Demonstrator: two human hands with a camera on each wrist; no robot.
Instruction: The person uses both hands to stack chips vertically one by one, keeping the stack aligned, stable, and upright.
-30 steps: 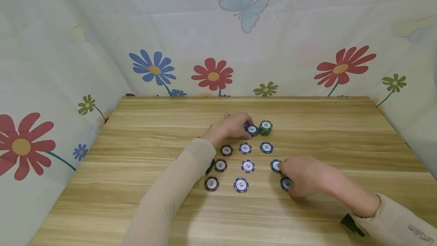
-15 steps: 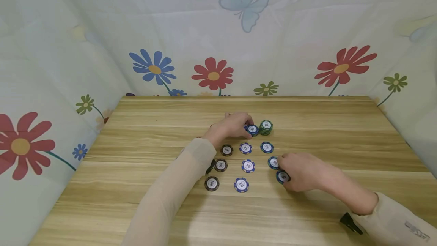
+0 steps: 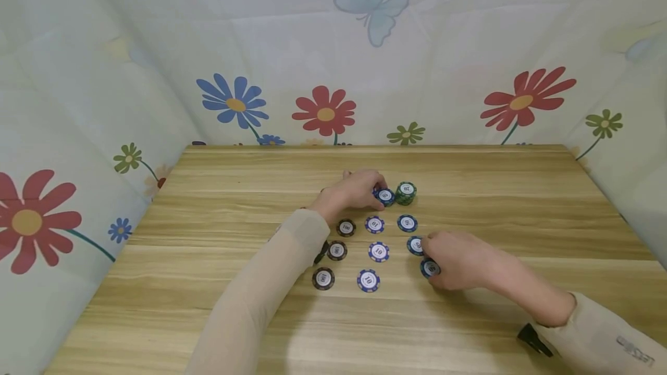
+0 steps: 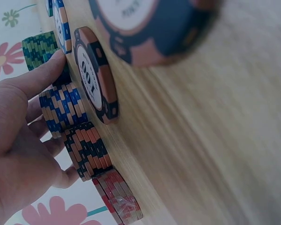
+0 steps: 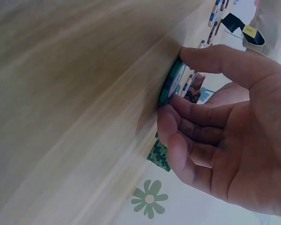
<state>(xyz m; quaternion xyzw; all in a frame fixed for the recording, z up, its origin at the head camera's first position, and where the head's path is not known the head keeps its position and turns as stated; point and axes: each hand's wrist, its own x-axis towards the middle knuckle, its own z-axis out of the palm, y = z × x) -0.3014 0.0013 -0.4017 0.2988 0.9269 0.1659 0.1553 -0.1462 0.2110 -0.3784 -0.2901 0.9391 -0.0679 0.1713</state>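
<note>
The wooden tabletop [image 3: 495,201] is the working surface. My right grip [image 3: 458,259] curls round two loose 50 chips [image 3: 429,268] on it; my left grip [image 3: 358,191] clasps the blue stack [image 3: 386,196] beside the green stack [image 3: 406,193]. Apply light, even rim pressure to prevent tilting.

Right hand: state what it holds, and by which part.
The right hand has two round blue-and-green chips with white centres at their rims, between its thumb and fingertips.
</note>
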